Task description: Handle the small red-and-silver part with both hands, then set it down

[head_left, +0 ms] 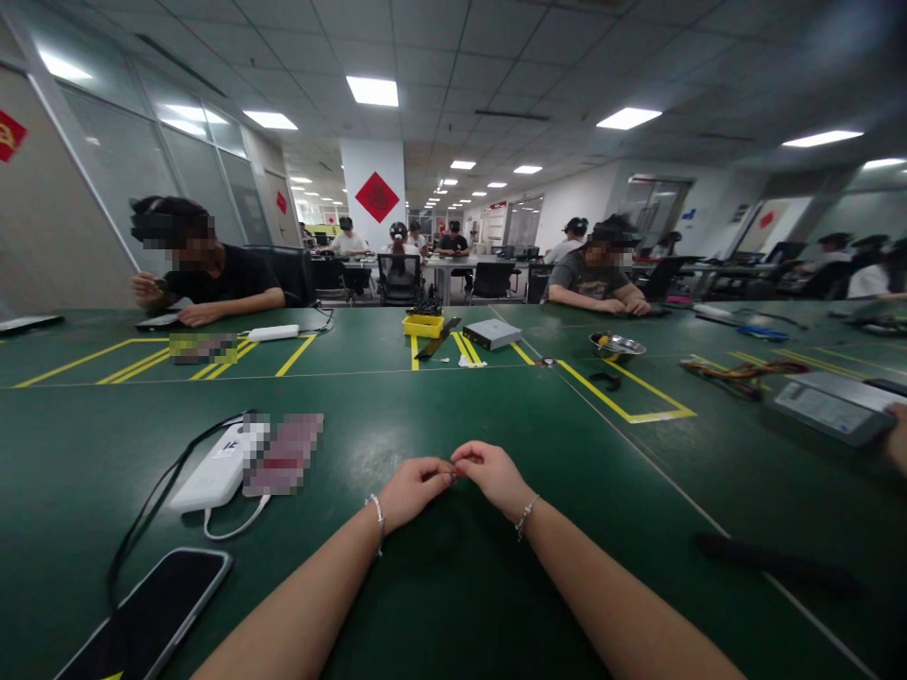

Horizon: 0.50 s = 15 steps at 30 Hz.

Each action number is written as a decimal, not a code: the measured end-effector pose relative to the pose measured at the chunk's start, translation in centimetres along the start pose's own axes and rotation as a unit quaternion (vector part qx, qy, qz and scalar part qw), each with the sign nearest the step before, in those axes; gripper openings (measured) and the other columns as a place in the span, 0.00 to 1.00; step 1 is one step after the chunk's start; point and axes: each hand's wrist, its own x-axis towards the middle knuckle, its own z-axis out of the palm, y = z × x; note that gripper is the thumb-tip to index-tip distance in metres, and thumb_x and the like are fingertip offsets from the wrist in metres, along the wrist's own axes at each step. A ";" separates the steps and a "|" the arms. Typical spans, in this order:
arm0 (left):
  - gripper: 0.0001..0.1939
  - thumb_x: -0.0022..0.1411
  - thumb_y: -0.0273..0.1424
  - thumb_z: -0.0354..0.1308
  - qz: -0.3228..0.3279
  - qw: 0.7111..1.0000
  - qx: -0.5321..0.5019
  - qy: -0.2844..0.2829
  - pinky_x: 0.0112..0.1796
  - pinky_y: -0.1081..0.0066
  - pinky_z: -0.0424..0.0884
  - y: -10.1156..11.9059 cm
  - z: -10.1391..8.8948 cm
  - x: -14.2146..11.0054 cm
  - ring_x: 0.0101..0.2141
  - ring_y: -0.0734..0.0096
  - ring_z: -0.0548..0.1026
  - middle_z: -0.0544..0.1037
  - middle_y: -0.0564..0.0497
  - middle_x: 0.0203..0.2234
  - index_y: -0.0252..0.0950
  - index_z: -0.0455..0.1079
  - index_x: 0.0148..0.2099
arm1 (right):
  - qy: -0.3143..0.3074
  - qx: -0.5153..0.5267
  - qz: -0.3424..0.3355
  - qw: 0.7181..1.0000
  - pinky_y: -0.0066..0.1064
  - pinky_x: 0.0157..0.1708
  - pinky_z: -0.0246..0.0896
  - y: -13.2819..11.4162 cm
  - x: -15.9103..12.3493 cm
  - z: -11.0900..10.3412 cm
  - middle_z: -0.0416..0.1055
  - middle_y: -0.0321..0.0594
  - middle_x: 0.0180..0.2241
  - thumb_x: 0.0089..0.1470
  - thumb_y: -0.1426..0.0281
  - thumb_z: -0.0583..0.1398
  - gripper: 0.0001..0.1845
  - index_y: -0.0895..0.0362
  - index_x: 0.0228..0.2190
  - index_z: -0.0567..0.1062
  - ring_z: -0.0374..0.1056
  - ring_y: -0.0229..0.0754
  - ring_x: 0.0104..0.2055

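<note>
My left hand (415,491) and my right hand (492,475) meet over the green table, fingertips almost touching. Both are closed in a pinch around a tiny reddish and dark piece (455,472), mostly hidden by the fingers and too small to name. A bracelet circles each wrist. To the left of my hands lie a white power bank (218,472) and a blurred-out pinkish phone-like item (284,455) with a white cable (237,534). Nearer to me on that side is a dark-screened smartphone (152,614).
Across the green table (368,406), two people sit at left and right. At the far side are a yellow bin (423,326), a grey metal box (491,333) and a steel bowl (619,346). On the right, another person's hand touches a power supply unit (826,406); a dark strip (776,562) lies nearer.
</note>
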 end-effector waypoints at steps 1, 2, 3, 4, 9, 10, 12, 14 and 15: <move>0.12 0.53 0.33 0.47 -0.006 1.000 -0.002 0.002 0.36 0.73 0.63 0.0 0.0 0.0 0.32 0.70 0.70 0.75 0.51 0.30 0.34 0.70 0.31 | 0.002 -0.026 -0.009 1.000 0.29 0.31 0.59 0.0 0.0 -0.2 0.68 0.33 0.22 0.39 0.74 0.56 0.05 0.58 0.24 0.70 0.64 0.35 0.26; 0.12 0.53 0.33 0.47 -0.012 1.000 -0.003 0.003 0.36 0.73 0.63 0.0 0.0 0.0 0.32 0.70 0.70 0.75 0.51 0.30 0.34 0.70 0.31 | 0.004 -0.057 -0.020 0.998 0.30 0.32 0.59 0.0 0.0 -0.4 0.68 0.35 0.23 0.39 0.73 0.57 0.05 0.58 0.24 0.71 0.65 0.36 0.28; 0.12 0.53 0.33 0.47 -0.018 1.000 -0.003 0.005 0.36 0.73 0.63 0.0 -0.1 0.0 0.32 0.70 0.70 0.75 0.51 0.29 0.34 0.70 0.31 | 0.007 -0.088 -0.036 0.995 0.31 0.33 0.59 0.0 0.0 -0.6 0.69 0.36 0.24 0.40 0.73 0.57 0.05 0.58 0.24 0.72 0.65 0.36 0.29; 0.12 0.53 0.34 0.47 -0.024 1.000 -0.003 0.008 0.36 0.73 0.63 0.0 -0.1 0.0 0.32 0.71 0.70 0.74 0.51 0.29 0.34 0.70 0.31 | 0.007 -0.114 -0.053 0.992 0.31 0.34 0.60 -0.1 0.0 -0.8 0.69 0.37 0.26 0.40 0.73 0.57 0.05 0.58 0.24 0.73 0.65 0.37 0.30; 0.13 0.53 0.36 0.47 -0.035 0.999 0.003 0.009 0.33 0.74 0.63 -0.3 -0.1 0.0 0.29 0.72 0.69 0.74 0.53 0.26 0.34 0.69 0.31 | -0.023 -0.156 -0.123 0.980 0.30 0.36 0.61 -0.1 -0.3 -1.1 0.68 0.38 0.32 0.40 0.75 0.57 0.06 0.57 0.25 0.74 0.65 0.36 0.34; 0.13 0.53 0.36 0.47 -0.034 0.999 0.002 0.007 0.33 0.74 0.63 -0.3 -0.1 0.0 0.30 0.72 0.69 0.74 0.53 0.26 0.34 0.69 0.31 | -0.024 -0.164 -0.126 0.978 0.29 0.36 0.61 -0.1 -0.3 -1.2 0.68 0.38 0.32 0.41 0.75 0.57 0.06 0.57 0.26 0.73 0.65 0.36 0.33; 0.12 0.53 0.36 0.48 -0.031 0.999 -0.012 0.012 0.35 0.73 0.63 -0.4 -0.1 0.1 0.31 0.71 0.70 0.74 0.52 0.28 0.34 0.69 0.31 | -0.016 -0.182 -0.123 0.975 0.30 0.35 0.60 0.1 -0.3 -1.2 0.69 0.37 0.30 0.42 0.74 0.56 0.07 0.56 0.27 0.73 0.65 0.36 0.32; 0.13 0.54 0.37 0.47 -0.029 0.998 -0.045 0.027 0.37 0.72 0.63 -0.4 0.0 0.2 0.33 0.70 0.70 0.75 0.51 0.30 0.34 0.69 0.31 | -0.002 -0.174 -0.104 0.979 0.30 0.34 0.60 0.4 -0.2 -1.2 0.69 0.36 0.28 0.44 0.72 0.55 0.07 0.56 0.29 0.71 0.65 0.36 0.31; 0.14 0.55 0.37 0.47 -0.030 0.997 -0.065 0.034 0.38 0.71 0.64 -0.5 0.0 0.3 0.34 0.70 0.71 0.75 0.50 0.30 0.34 0.69 0.32 | 0.002 -0.151 -0.085 0.985 0.30 0.32 0.60 0.5 -0.1 -1.2 0.68 0.35 0.26 0.45 0.71 0.55 0.07 0.57 0.29 0.71 0.64 0.35 0.29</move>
